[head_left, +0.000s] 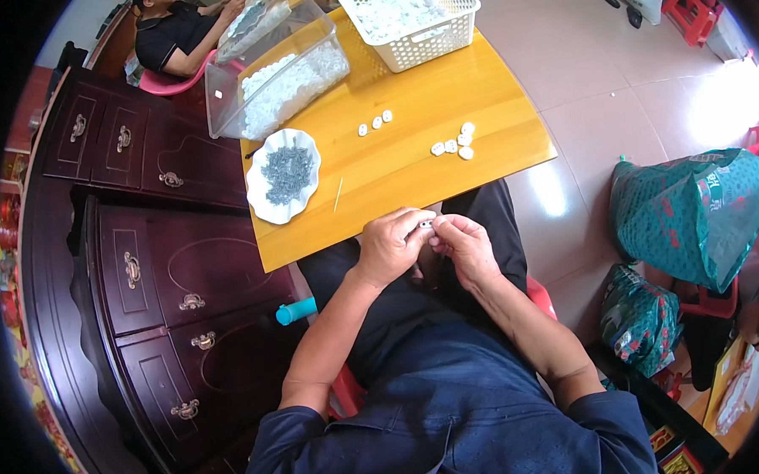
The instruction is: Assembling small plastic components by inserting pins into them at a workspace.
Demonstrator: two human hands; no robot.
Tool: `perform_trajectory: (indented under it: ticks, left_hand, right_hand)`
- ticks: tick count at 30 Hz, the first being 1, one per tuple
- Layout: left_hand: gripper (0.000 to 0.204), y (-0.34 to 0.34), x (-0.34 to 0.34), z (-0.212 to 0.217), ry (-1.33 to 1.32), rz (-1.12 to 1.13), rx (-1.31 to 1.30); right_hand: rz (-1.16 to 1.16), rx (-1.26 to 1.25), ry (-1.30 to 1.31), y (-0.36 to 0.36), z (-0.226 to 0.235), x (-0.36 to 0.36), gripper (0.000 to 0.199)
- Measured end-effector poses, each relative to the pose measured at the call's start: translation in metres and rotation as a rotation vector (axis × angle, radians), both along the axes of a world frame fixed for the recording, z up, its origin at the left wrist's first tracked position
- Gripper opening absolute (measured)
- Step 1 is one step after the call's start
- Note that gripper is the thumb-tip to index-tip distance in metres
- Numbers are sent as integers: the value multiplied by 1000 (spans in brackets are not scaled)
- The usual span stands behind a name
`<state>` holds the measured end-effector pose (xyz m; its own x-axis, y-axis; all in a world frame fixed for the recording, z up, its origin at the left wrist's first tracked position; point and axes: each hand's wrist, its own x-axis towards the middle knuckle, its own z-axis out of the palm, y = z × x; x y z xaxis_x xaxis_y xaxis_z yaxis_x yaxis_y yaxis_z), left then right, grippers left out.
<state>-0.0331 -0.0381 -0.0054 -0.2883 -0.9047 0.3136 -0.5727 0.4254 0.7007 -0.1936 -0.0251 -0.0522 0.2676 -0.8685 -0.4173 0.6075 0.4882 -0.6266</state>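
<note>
My left hand (387, 247) and my right hand (470, 247) meet just off the near edge of the wooden table (424, 95), above my lap. Pinched between both sets of fingertips is a small white plastic piece (426, 224) with dark spots; the fingers cover most of it. Three similar white pieces (376, 122) lie in a slanting row on the table, and several more (451, 146) are grouped to their right. A white scalloped dish (264, 204) at the left holds a heap of small grey metal parts, too fine to make out singly. Beside it lies a thin pale stick (338, 195).
A clear bin (225, 95) of white pieces and a white perforated basket (430, 44) stand at the table's far side. Another person (172, 34) sits beyond. Dark drawers (194, 262) line the left. Large green bags (683, 211) rest on the right-hand floor.
</note>
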Motion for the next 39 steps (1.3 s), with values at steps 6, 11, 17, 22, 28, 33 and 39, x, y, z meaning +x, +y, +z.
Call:
perform_trajectory:
  ticks: [6,11,17,22,28,33,39]
  left_hand:
    - [23,-6,-4,7,39,-8,157]
    - [22,-16,-4,10,37,-50,217]
    - [20,-26,-8,5,13,-94,162]
    - [21,-30,-13,4,97,-58,267]
    - [27,-33,-12,7,41,-140,150]
    - [35,-34,-19,10,-120,-213,9]
    - [32,-42,-21,11,-124,-236,75]
  right_hand:
    - [-28,21,-61,-3,0,-1,13]
    - [-36,48,-49,-5,1,-3,13]
    - [-65,106,-48,-8,3,-7,13]
    - [-81,128,-117,-12,2,-10,21]
    - [-55,311,-371,-21,-9,-20,29]
    - [-73,375,-515,-19,-20,-16,30]
    - [-98,376,-541,-21,-23,-16,32]
